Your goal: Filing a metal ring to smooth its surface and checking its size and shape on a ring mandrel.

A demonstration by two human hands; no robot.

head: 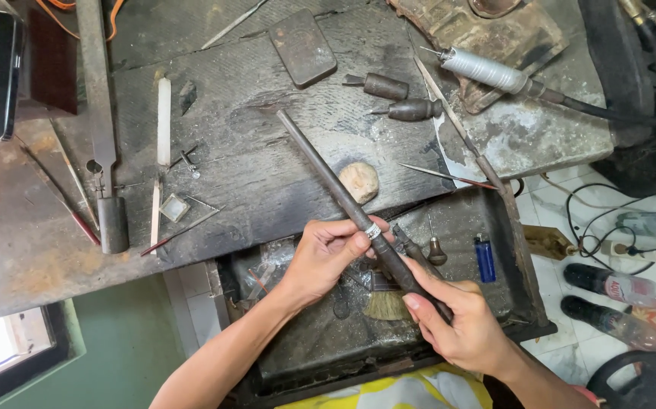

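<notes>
Ring on a slanted mandrel, between two hands.
Right hand (pixel 460 322) grips the mandrel's (pixel 343 193) low end; left hand (pixel 328 254) pinches the ring (pixel 373 231), just up-shaft, nearer.

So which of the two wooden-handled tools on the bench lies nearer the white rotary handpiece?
The lower wooden-handled tool, its butt end close to the handpiece; the upper one sits farther left.

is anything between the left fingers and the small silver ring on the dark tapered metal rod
Nothing visible: the left hand already pinches the small silver ring on the dark tapered metal rod, while the right hand grips the rod's lower end.
</notes>
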